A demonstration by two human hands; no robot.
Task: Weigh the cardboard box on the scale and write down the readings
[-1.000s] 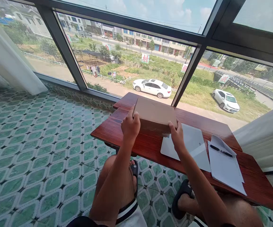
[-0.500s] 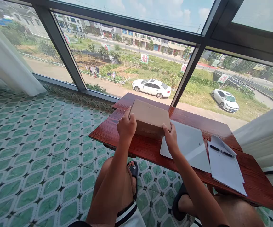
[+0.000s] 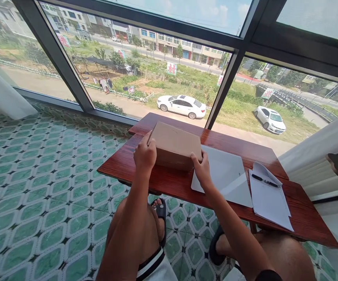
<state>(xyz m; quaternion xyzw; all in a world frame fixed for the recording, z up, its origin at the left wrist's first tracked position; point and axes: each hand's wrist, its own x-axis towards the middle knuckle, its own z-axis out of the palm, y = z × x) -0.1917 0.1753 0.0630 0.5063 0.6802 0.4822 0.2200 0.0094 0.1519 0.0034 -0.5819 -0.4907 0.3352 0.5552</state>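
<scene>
A cardboard box (image 3: 175, 145) is held between two hands over a red-brown table (image 3: 122, 158); its left side is clasped by the left hand (image 3: 145, 155), its near right corner pinched by the right hand (image 3: 201, 167).

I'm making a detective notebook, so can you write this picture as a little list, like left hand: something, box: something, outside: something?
Left hand: grips the left side of the cardboard box
Right hand: grips its near right corner
Box: brown, top looks closed
Table: reddish-brown wood
Right of box: flat silver-white slab, maybe a closed laptop
Farther right: white papers with a black pen on top
Floor: green patterned tiles
Outside: two white cars
</scene>
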